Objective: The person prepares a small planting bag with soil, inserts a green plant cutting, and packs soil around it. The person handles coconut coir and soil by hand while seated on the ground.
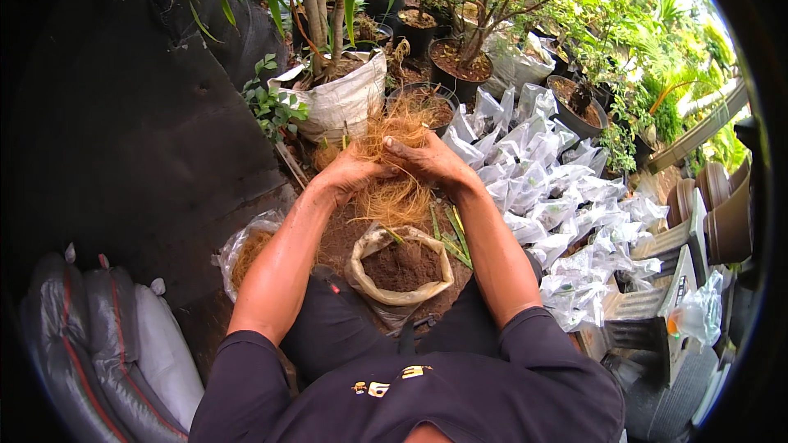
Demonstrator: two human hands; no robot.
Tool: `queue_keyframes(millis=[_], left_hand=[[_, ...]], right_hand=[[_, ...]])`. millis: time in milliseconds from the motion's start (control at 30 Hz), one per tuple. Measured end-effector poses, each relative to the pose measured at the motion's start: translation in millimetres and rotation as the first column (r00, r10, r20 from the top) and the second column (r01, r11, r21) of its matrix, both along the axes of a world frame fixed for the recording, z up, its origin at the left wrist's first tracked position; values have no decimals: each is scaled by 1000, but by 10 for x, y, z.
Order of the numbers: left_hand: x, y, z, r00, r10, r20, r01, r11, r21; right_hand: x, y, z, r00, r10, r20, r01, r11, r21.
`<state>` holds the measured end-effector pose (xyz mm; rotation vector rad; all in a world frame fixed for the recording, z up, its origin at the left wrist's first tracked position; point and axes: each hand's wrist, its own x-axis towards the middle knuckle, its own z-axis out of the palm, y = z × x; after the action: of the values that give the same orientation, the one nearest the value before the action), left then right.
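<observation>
A loose bundle of brown coconut fibre (397, 199) is gripped between my two hands, above and just beyond an open plastic bag. My left hand (355, 172) closes on the fibre from the left. From the right, my right hand (432, 161) grips it too, with the thumb lying over the strands. Strands stick up behind the fingers and hang below them. Between my knees stands the plastic bag (396, 296), its rim rolled down, with dark soil (400, 267) inside. Beside my left forearm, a clear plastic bag (267, 223) holds more fibre (248, 256).
Many small clear plastic bags (542, 189) crowd the ground to my right. Potted plants and a white sack planter (341, 102) stand ahead. Full grey sacks (111, 344) lie at lower left. Cut green leaves (456, 238) lie near the soil bag. Brown pots (729, 221) are far right.
</observation>
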<state>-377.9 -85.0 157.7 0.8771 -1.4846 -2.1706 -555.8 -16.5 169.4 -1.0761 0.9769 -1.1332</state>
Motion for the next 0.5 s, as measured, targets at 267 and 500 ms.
queue_keyframes(millis=[267, 500], left_hand=[[166, -97, 117, 986, -153, -66, 163, 968, 192], [21, -73, 68, 996, 90, 19, -91, 996, 4]], right_hand=[[49, -60, -154, 989, -109, 101, 100, 990, 94], [54, -66, -157, 971, -192, -139, 178, 978, -105]])
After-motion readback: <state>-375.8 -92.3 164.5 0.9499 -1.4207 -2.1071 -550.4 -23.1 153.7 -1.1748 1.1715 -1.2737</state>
